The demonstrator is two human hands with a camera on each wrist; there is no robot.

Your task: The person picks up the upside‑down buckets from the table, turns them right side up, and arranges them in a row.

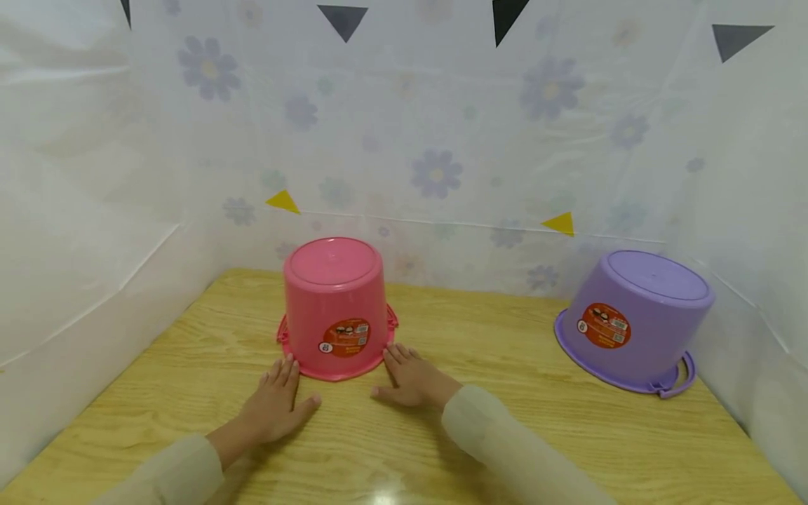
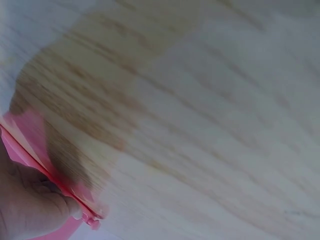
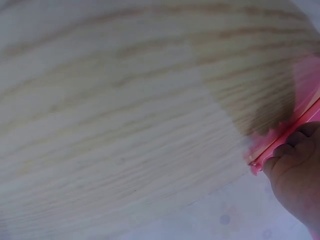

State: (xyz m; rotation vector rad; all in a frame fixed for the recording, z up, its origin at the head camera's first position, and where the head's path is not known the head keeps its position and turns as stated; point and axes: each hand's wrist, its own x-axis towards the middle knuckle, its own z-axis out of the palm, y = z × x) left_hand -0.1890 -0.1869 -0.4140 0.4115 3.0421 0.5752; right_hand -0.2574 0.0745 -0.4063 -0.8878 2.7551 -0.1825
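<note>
A pink bucket (image 1: 306, 315) stands upside down on the wooden table, left of centre in the head view. Its base faces up and a round red label shows on its side. My left hand (image 1: 268, 410) lies near its front left, straight fingers touching the rim and thumb spread apart. On the opposite side my right hand (image 1: 413, 380) touches the front right of the rim, fingers extended. In the left wrist view, the left hand (image 2: 32, 205) meets the pink rim; the right wrist view shows the right hand (image 3: 295, 175) against it too.
A purple bucket (image 1: 663, 330), also upside down, sits at the right with its handle toward the table's right edge. The wooden table (image 1: 492, 330) meets a flowered white curtain (image 1: 379, 119) at the back. White sheeting (image 1: 76, 210) hangs along both sides.
</note>
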